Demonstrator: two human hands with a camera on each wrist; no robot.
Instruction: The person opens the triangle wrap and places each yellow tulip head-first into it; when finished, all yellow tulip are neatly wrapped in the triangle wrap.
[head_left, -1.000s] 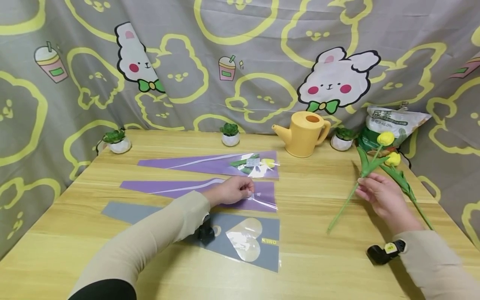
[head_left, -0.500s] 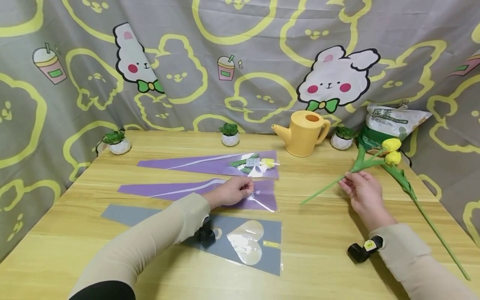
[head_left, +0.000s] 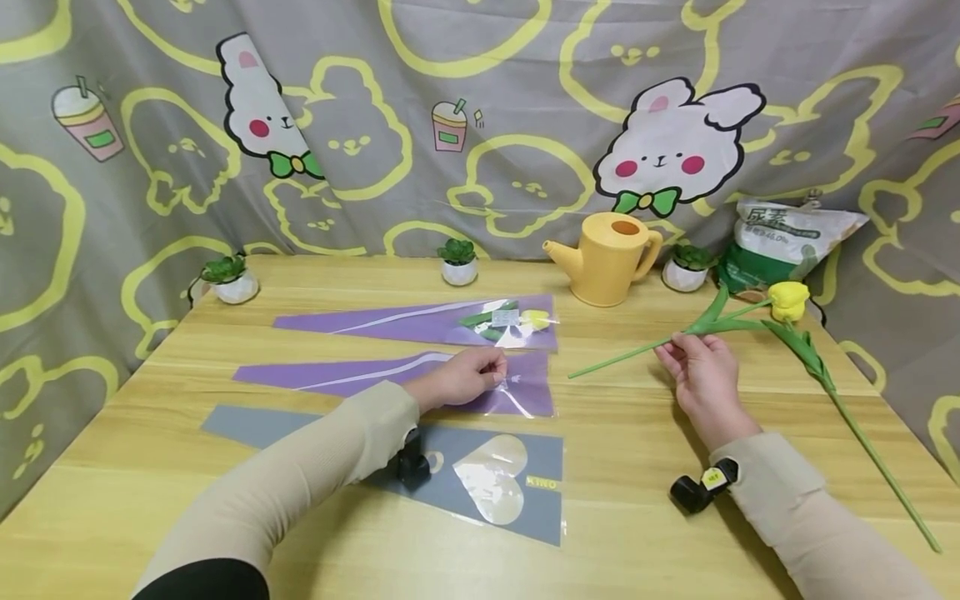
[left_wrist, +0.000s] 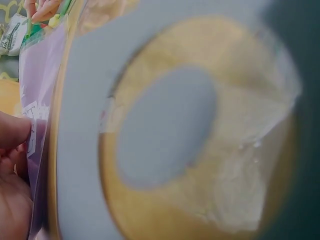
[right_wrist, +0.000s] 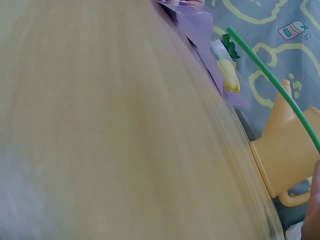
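In the head view, my left hand [head_left: 461, 379] pinches the open end of the middle purple flower sleeve [head_left: 536, 379], which lies flat. The left wrist view has thumb and fingers [left_wrist: 12, 135] at a printed label on that sleeve [left_wrist: 47, 65]. My right hand [head_left: 705, 379] grips an artificial yellow tulip by its green stem [head_left: 618, 360], just below the leaves. The stem's bare end points left toward the sleeve's opening, and its yellow head overlaps a second tulip in this view. The right wrist view catches the green stem [right_wrist: 272, 77] with fingertips at the edge.
A purple sleeve [head_left: 375, 325] with a tulip inside lies behind; a grey sleeve [head_left: 536, 458] with a heart window lies in front. The second tulip's stem [head_left: 873, 454] stretches along the right. A yellow watering can [head_left: 607, 262], several potted succulents and a bag [head_left: 780, 242] line the back.
My right hand has moved left with the tulip, whose stem has swung from steep to nearly level, its end toward the middle sleeve. My left hand has stayed on that sleeve.
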